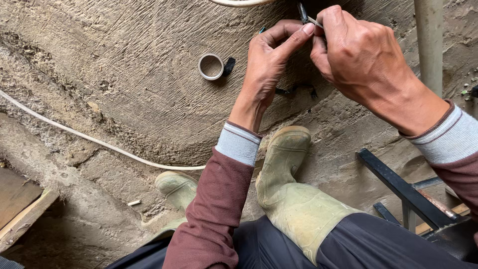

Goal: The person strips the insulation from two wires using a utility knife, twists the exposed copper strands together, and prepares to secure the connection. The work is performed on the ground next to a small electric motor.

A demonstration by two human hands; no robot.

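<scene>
My left hand (271, 60) and my right hand (356, 55) meet at the top of the head view, fingertips pinched together on a thin wire end (312, 21) with a dark sleeve on it. Both hands grip it between thumb and forefinger. Below them on the rough concrete floor (124, 84) lies a nearly used-up roll of black tape (213, 67) on a pale core. A short dark strip (296, 90) lies on the floor under my left hand. Maroon sleeves with grey cuffs cover both arms.
A white cable (94, 141) runs across the floor from the left edge toward my green rubber boots (286, 174). A grey pipe (429, 42) stands at the upper right. A dark metal frame (398, 187) sits lower right, wooden boards (20, 206) lower left.
</scene>
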